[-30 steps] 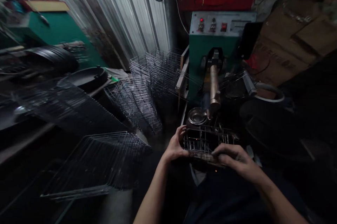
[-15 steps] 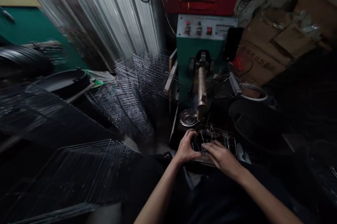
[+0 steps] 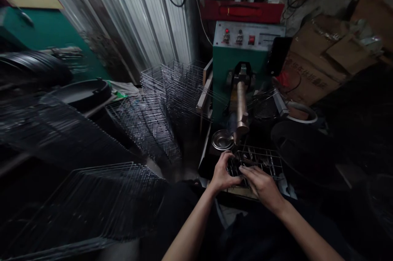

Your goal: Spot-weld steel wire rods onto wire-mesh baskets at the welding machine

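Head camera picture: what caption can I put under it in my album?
Left hand and right hand at a wire rack before a green machine, wire stacks nearby.

"What are the hands at?"

"A wire frame [image 3: 262, 149]. The left hand [image 3: 221, 175] curves at its left end, thumb and fingers apart; the right hand [image 3: 260, 183] is over its near side, though it's too dim to tell if it grips."

"Beyond them?"

"A round metal dish [image 3: 222, 141], near the metal arm [image 3: 242, 103] of a green machine [image 3: 221, 73]."

"And leftward?"

"Stacked wire racks [image 3: 159, 118]."
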### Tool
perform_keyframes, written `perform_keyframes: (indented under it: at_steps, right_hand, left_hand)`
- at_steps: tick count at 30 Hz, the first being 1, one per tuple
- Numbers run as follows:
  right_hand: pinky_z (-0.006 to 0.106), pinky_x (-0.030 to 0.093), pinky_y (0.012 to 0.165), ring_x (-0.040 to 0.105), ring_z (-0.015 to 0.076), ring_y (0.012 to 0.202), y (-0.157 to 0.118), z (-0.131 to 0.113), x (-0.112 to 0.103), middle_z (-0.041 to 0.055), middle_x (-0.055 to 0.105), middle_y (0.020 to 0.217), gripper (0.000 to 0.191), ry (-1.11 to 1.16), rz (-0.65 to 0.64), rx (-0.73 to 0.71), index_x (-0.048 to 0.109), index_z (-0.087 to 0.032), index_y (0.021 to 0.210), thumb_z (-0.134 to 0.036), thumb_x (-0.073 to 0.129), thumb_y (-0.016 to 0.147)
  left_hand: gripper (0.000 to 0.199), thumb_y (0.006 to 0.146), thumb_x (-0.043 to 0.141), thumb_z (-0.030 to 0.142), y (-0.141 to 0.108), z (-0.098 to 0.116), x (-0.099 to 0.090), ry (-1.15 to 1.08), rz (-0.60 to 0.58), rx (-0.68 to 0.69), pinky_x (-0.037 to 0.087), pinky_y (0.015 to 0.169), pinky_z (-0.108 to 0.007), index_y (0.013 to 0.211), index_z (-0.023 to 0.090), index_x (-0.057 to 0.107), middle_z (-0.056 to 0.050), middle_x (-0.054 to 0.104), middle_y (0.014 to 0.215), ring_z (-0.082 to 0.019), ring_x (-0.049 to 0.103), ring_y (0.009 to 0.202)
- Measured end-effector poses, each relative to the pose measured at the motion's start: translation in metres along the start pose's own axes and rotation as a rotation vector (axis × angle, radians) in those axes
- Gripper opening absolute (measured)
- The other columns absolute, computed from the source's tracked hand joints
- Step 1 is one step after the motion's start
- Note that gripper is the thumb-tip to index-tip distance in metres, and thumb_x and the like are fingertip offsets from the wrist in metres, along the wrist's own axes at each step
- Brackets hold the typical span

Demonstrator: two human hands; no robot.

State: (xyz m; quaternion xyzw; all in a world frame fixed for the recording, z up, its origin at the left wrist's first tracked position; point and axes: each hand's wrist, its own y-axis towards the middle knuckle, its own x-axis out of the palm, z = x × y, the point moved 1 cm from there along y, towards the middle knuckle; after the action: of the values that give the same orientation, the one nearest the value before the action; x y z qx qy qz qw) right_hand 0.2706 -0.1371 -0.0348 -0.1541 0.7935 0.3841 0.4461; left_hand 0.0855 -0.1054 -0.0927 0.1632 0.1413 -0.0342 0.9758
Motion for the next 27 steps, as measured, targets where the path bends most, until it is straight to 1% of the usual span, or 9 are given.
perform_keyframes:
  at_steps: [5, 8, 10, 14, 19, 22, 24, 27]
  right_hand:
    - [0.044, 0.059, 0.095, 0.069, 0.0241, 0.110, 0.014, 0.005, -0.002, 0.0089, 0.072, 0.120, 0.043, 0.022, -0.014, 0.010, 0.064, -0.021, 0.131, -0.005, 0.047, 0.095]
    - [0.046, 0.057, 0.098, 0.069, 0.0242, 0.109, 0.019, 0.008, -0.004, 0.0080, 0.072, 0.119, 0.041, 0.024, -0.029, 0.029, 0.065, -0.022, 0.129, -0.007, 0.049, 0.094]
    - [0.045, 0.058, 0.096, 0.069, 0.0242, 0.108, 0.022, 0.011, -0.004, 0.0075, 0.072, 0.119, 0.041, 0.017, -0.036, 0.039, 0.065, -0.023, 0.128, -0.008, 0.051, 0.094]
    - [0.045, 0.058, 0.095, 0.070, 0.0246, 0.106, 0.026, 0.015, -0.002, 0.0073, 0.073, 0.119, 0.040, -0.008, -0.047, 0.043, 0.065, -0.024, 0.128, -0.008, 0.052, 0.094]
    - [0.041, 0.057, 0.094, 0.069, 0.0226, 0.105, 0.030, 0.014, -0.002, 0.0062, 0.073, 0.117, 0.036, 0.046, -0.049, 0.048, 0.064, -0.025, 0.126, -0.011, 0.049, 0.097]
    - [0.042, 0.055, 0.094, 0.069, 0.0230, 0.103, 0.032, 0.011, -0.004, 0.0067, 0.073, 0.113, 0.030, 0.065, -0.021, 0.082, 0.064, -0.024, 0.123, -0.014, 0.049, 0.098]
    - [0.041, 0.056, 0.092, 0.068, 0.0240, 0.102, 0.034, 0.008, -0.005, 0.0073, 0.072, 0.111, 0.029, 0.060, -0.017, 0.110, 0.063, -0.024, 0.122, -0.015, 0.049, 0.098]
    - [0.040, 0.056, 0.085, 0.066, 0.0248, 0.095, 0.039, 0.004, -0.004, 0.0081, 0.070, 0.103, 0.025, 0.027, -0.015, 0.133, 0.063, -0.022, 0.116, -0.014, 0.048, 0.097]
  left_hand:
    - [0.067, 0.057, 0.083, 0.023, 0.006, -0.001, -0.001, -0.069, 0.016, -0.009, 0.052, 0.088, -0.035, 0.117, 0.023, 0.053, -0.007, 0.055, 0.126, -0.026, 0.058, 0.114]
    - [0.068, 0.058, 0.083, 0.023, 0.009, -0.001, -0.002, -0.091, 0.028, -0.035, 0.052, 0.088, -0.034, 0.119, 0.023, 0.053, -0.008, 0.053, 0.133, -0.027, 0.056, 0.117]
    - [0.069, 0.057, 0.084, 0.023, 0.010, -0.001, -0.002, -0.094, 0.036, -0.052, 0.052, 0.088, -0.034, 0.119, 0.023, 0.054, -0.008, 0.051, 0.137, -0.027, 0.055, 0.120]
    - [0.070, 0.055, 0.084, 0.022, 0.015, -0.006, -0.002, -0.095, 0.049, -0.063, 0.052, 0.087, -0.034, 0.119, 0.023, 0.054, -0.008, 0.050, 0.138, -0.028, 0.056, 0.120]
    - [0.068, 0.056, 0.083, 0.020, 0.016, -0.007, 0.001, -0.121, 0.064, -0.026, 0.050, 0.097, -0.039, 0.118, 0.023, 0.054, -0.007, 0.056, 0.128, -0.026, 0.058, 0.116]
    - [0.068, 0.055, 0.081, 0.017, 0.014, -0.004, 0.000, -0.120, 0.090, -0.039, 0.050, 0.098, -0.038, 0.118, 0.023, 0.054, -0.006, 0.056, 0.127, -0.025, 0.057, 0.115]
    - [0.066, 0.057, 0.080, 0.018, 0.014, -0.004, -0.002, -0.132, 0.076, -0.061, 0.050, 0.096, -0.037, 0.118, 0.023, 0.055, -0.006, 0.057, 0.127, -0.026, 0.057, 0.116]
    - [0.067, 0.059, 0.080, 0.019, 0.019, -0.009, -0.004, -0.213, 0.014, -0.105, 0.050, 0.095, -0.036, 0.121, 0.023, 0.055, -0.007, 0.058, 0.128, -0.027, 0.056, 0.119]
